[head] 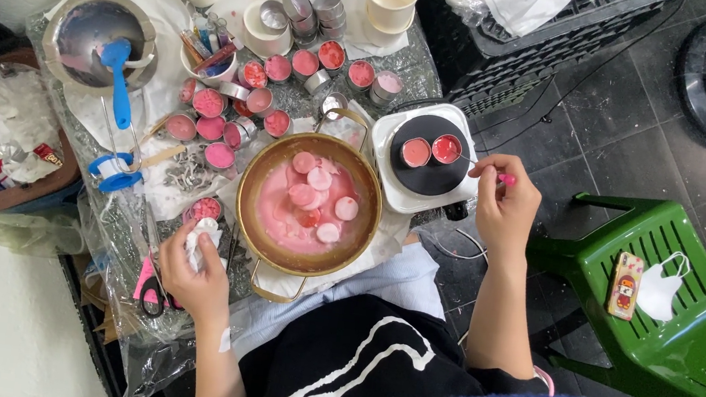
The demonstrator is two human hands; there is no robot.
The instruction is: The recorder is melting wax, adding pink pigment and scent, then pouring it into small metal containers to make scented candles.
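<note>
My right hand (pixel 505 204) pinches a thin pink-tipped stick (pixel 487 167), lying leftward toward 2 red tins (pixel 431 151) at frame center; my left hand (pixel 196 273) clutches white tissue (pixel 203 238) lower left

A home candle-making corner: wax-filled tins (pixel 212 104), a melting pot (pixel 309 205) and hotplate (pixel 426 156) crowd the table
</note>
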